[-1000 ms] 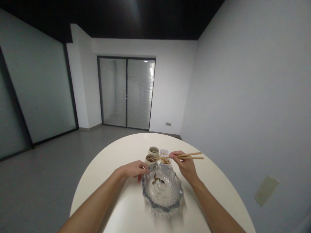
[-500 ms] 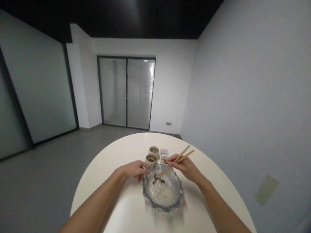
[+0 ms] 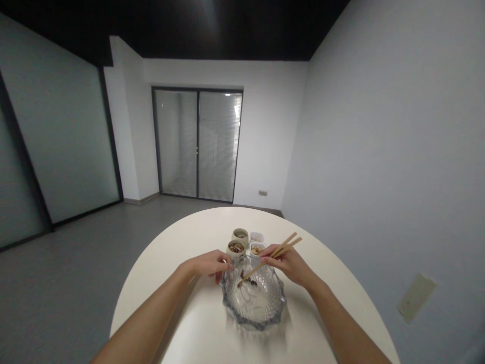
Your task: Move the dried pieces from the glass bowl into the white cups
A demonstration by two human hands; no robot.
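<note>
A clear, scalloped glass bowl (image 3: 261,306) stands on the table with several small dark brown pieces (image 3: 250,281) inside. My right hand (image 3: 286,263) is closed around a pair of wooden chopsticks (image 3: 285,246). Their tips reach down into the bowl among the dark pieces; whether they pinch one I cannot tell. My left hand (image 3: 210,264) grips the bowl's left rim with its fingers. Something red (image 3: 218,277) shows beneath that hand, mostly hidden. Just behind the bowl is a small round pot (image 3: 230,251) of brown dried bits, beside a white dish (image 3: 254,245) of pale yellowish pieces.
Farther back are a second round pot (image 3: 240,233) and another white dish (image 3: 256,236). Everything stands on a round cream table (image 3: 182,323). A pale wall (image 3: 379,151) rises on the right, and glass doors (image 3: 197,146) are across the room.
The chopsticks' upper ends have dipped slightly and drawn closer together. My right hand has shifted a little down and left. The left hand and the bowl stay in place.
</note>
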